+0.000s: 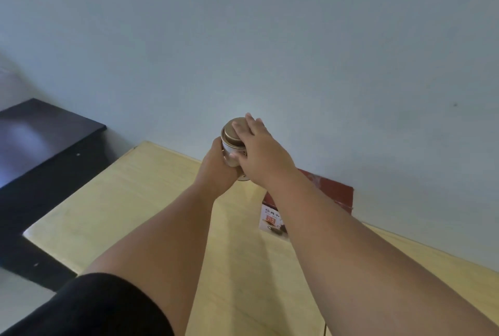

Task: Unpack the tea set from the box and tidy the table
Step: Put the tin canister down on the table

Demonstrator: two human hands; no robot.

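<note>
Head cam: left hand has its fingers wrapped round a small tin, right hand gripping over its gold lid, above the tabletop. Red box sits far right.

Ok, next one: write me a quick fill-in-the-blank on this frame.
1. The left hand grips a small tin with a ____ lid.
2. The ____ hand's fingers lie over that lid.
3. The red box stands on the light wooden table against the ____.
Missing: gold; right; wall.
</note>
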